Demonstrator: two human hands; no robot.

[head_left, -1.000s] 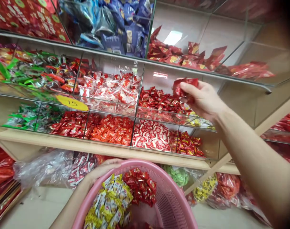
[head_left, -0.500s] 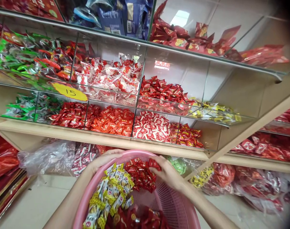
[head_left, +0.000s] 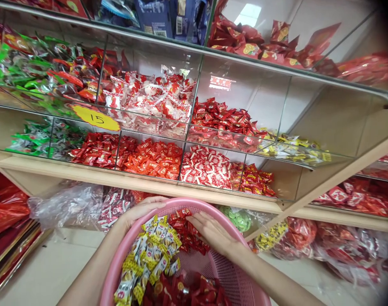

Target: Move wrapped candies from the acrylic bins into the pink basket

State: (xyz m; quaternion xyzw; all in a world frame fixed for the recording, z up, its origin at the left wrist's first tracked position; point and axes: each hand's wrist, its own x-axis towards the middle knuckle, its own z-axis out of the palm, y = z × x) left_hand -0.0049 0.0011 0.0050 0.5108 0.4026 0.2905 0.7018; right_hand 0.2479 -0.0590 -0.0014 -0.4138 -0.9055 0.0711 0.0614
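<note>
A sweet shop, by the look of it: compartmented shelves (head_left: 85, 175) of wrapped sweets (head_left: 160, 159) sorted by kind, a yellow tag (head_left: 96, 117) reading 15, barcoded blue packs (head_left: 155, 19), and filled bags (head_left: 300, 233) beneath.

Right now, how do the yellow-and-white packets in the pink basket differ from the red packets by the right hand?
The yellow-and-white packets show two bright colors; the red packets are mostly red.
The yellow-and-white packets form a long heap down the left side of the pink basket; the red packets form a smaller heap at its far side.
The right hand partly hides the red packets; the yellow-and-white packets lie uncovered.
Both are small and wrapped.
</note>
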